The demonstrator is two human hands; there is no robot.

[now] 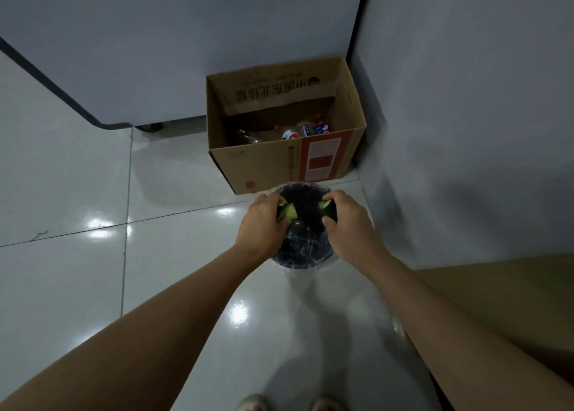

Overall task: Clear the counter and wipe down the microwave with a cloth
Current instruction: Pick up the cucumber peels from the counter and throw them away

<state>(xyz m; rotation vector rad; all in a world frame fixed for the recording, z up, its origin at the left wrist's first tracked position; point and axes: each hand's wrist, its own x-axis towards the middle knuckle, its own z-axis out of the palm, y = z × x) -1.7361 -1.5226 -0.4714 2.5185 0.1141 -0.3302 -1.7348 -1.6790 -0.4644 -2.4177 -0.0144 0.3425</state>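
Note:
I look down at a round waste bin (302,255) lined with a dark bag, standing on the tiled floor. Both my hands hover over its opening. My left hand (259,221) grips green vegetable scraps (70,212) at the bin's left side. My right hand (344,221) holds another green piece (326,206) at the right side. No cloth or microwave is in view.
An open cardboard box (264,168) holding several plastic bottles stands just behind the bin, in the corner. A white appliance door (155,53) is at the back left, a grey wall on the right. A wooden surface (497,302) lies at the lower right. My shoes (292,403) show at the bottom.

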